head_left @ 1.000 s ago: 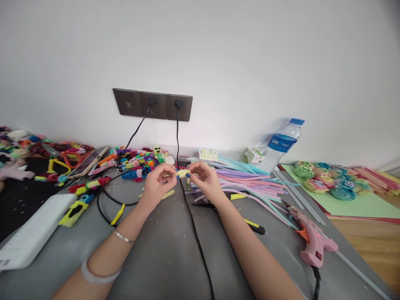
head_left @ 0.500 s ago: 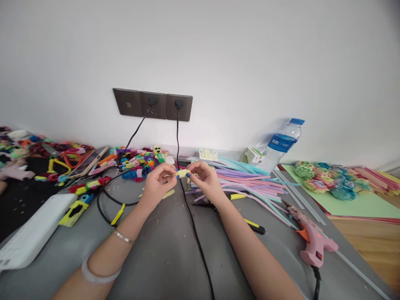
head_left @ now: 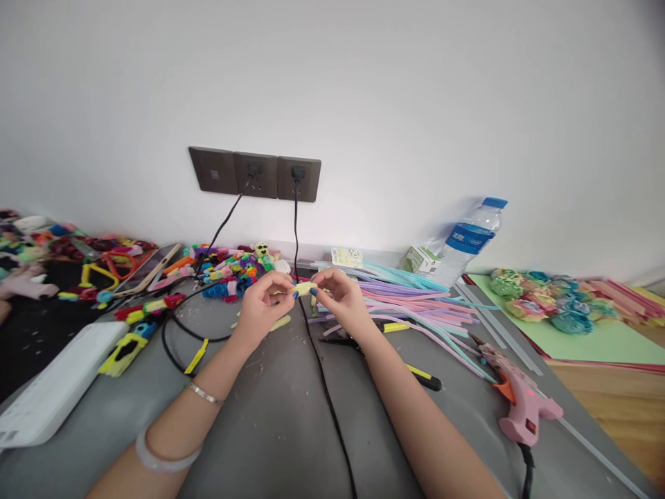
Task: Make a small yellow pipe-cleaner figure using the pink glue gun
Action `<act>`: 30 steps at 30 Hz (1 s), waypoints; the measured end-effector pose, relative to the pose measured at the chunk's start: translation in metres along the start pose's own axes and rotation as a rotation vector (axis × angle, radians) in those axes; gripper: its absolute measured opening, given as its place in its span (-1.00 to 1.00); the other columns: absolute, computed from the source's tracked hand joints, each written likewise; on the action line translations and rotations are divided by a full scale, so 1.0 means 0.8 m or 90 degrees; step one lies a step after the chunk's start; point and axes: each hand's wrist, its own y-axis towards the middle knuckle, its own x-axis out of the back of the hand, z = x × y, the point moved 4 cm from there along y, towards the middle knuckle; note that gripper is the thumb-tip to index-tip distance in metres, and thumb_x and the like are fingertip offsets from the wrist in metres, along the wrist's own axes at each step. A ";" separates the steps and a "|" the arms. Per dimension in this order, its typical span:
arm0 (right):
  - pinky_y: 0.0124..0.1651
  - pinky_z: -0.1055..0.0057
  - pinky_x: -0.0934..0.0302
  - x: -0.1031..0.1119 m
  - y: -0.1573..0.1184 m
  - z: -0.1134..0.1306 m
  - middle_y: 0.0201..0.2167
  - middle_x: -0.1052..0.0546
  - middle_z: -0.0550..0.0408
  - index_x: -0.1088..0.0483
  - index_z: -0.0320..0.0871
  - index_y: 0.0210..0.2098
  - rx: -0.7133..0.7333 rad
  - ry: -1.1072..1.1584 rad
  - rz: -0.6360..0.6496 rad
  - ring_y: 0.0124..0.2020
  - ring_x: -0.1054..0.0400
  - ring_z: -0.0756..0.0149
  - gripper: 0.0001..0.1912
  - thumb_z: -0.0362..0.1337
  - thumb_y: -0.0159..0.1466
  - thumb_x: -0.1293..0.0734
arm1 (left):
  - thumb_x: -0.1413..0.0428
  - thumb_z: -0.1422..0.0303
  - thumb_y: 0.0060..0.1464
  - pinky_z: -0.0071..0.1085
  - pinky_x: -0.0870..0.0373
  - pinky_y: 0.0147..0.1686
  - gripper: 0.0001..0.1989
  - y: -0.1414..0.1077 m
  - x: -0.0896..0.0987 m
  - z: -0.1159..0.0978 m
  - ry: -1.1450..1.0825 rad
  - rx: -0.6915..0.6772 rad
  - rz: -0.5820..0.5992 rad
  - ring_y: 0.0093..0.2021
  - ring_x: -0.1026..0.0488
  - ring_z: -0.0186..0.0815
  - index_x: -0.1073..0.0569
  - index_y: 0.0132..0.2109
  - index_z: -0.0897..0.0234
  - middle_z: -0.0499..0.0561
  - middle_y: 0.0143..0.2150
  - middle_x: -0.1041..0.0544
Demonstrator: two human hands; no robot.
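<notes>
Between my fingertips, above the grey table (head_left: pixel 249 443), is a short pale-yellow fuzzy piece (head_left: pixel 304 289) that looks like pipe cleaner. My left hand (head_left: pixel 266 305) pinches its left end, and my right hand (head_left: pixel 340 299) pinches its right end. Another pale-yellow strip (head_left: pixel 279 323) lies on the table just behind my left hand. Beneath my right wrist rest pliers with black and yellow handles (head_left: pixel 423 378), partly covered by the forearm. Pastel pipe cleaners (head_left: pixel 420 294) spread out to the right of my hands.
A pink glue gun (head_left: pixel 527 409) lies at the right, its cord running off the front. Behind it stand a water bottle (head_left: pixel 467 239) and a small carton (head_left: pixel 420 260). Black cables (head_left: pixel 325 388) cross the table from the wall sockets (head_left: pixel 254 174). At left are a white power bank-like box (head_left: pixel 62 381) and colourful pipe-cleaner figures (head_left: pixel 223 270).
</notes>
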 end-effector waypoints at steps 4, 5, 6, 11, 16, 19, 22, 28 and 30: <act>-0.22 0.34 -0.31 0.000 0.000 0.000 -0.28 -0.43 0.05 -0.38 -0.11 -0.27 0.004 0.010 0.001 -0.27 -0.36 0.30 -0.78 -0.11 0.23 -0.41 | -0.25 0.29 -0.05 -0.44 -0.50 -0.41 -0.83 0.000 0.000 0.000 0.001 0.002 -0.001 -0.27 -0.49 -0.29 -0.44 -0.35 0.25 0.04 -0.24 -0.46; -0.22 0.33 -0.31 0.000 0.000 0.000 -0.28 -0.43 0.06 -0.38 -0.11 -0.27 0.005 0.011 0.000 -0.27 -0.36 0.30 -0.78 -0.12 0.22 -0.41 | -0.25 0.30 -0.05 -0.45 -0.49 -0.41 -0.84 0.000 0.000 -0.001 0.001 0.001 -0.001 -0.27 -0.49 -0.29 -0.44 -0.35 0.25 0.04 -0.24 -0.46; -0.22 0.33 -0.31 -0.001 0.000 0.000 -0.29 -0.43 0.06 -0.38 -0.11 -0.27 0.004 0.011 -0.001 -0.27 -0.36 0.30 -0.78 -0.12 0.23 -0.41 | -0.25 0.30 -0.05 -0.45 -0.49 -0.41 -0.84 0.000 0.000 -0.001 0.000 0.001 -0.001 -0.28 -0.49 -0.30 -0.44 -0.35 0.26 0.04 -0.24 -0.46; -0.21 0.33 -0.31 -0.001 0.000 0.000 -0.28 -0.44 0.05 -0.38 -0.11 -0.27 0.002 0.007 0.002 -0.26 -0.37 0.29 -0.78 -0.11 0.23 -0.41 | -0.25 0.32 -0.05 -0.43 -0.49 -0.40 -0.86 0.000 0.000 -0.001 -0.005 0.005 0.002 -0.28 -0.48 -0.30 -0.45 -0.35 0.26 0.04 -0.24 -0.47; -0.22 0.35 -0.29 0.000 0.000 0.000 -0.29 -0.42 0.07 -0.38 -0.11 -0.27 0.001 0.006 0.001 -0.27 -0.35 0.30 -0.77 -0.11 0.22 -0.41 | -0.25 0.34 -0.05 -0.41 -0.49 -0.39 -0.87 0.000 0.000 0.001 -0.008 0.008 0.002 -0.27 -0.49 -0.29 -0.45 -0.35 0.25 0.02 -0.24 -0.46; -0.22 0.36 -0.29 0.000 0.000 0.000 -0.28 -0.42 0.06 -0.38 -0.11 -0.27 0.001 0.007 0.003 -0.27 -0.35 0.30 -0.78 -0.12 0.23 -0.41 | -0.25 0.35 -0.06 -0.43 -0.49 -0.39 -0.86 0.000 0.000 0.000 -0.009 0.006 0.001 -0.27 -0.49 -0.30 -0.45 -0.35 0.26 0.03 -0.24 -0.46; -0.21 0.36 -0.28 0.000 0.000 0.000 -0.28 -0.42 0.07 -0.38 -0.11 -0.27 0.001 0.008 0.005 -0.27 -0.35 0.31 -0.78 -0.13 0.23 -0.41 | -0.26 0.32 -0.06 -0.44 -0.49 -0.40 -0.84 0.000 0.000 -0.002 -0.006 0.009 -0.001 -0.29 -0.49 -0.30 -0.45 -0.36 0.27 0.03 -0.25 -0.46; -0.20 0.35 -0.28 0.000 0.000 0.001 -0.29 -0.42 0.07 -0.38 -0.11 -0.27 0.004 0.014 0.004 -0.28 -0.34 0.32 -0.81 -0.15 0.23 -0.41 | -0.27 0.32 -0.07 -0.45 -0.49 -0.40 -0.84 0.000 0.001 -0.002 -0.004 0.003 -0.004 -0.28 -0.50 -0.30 -0.45 -0.36 0.27 0.04 -0.25 -0.47; -0.19 0.35 -0.27 0.000 0.000 0.000 -0.28 -0.42 0.08 -0.39 -0.11 -0.27 0.004 0.016 0.005 -0.27 -0.34 0.32 -0.82 -0.17 0.24 -0.41 | -0.26 0.34 -0.06 -0.45 -0.49 -0.40 -0.86 0.000 0.001 -0.001 -0.008 0.002 0.000 -0.29 -0.49 -0.31 -0.45 -0.35 0.27 0.03 -0.25 -0.47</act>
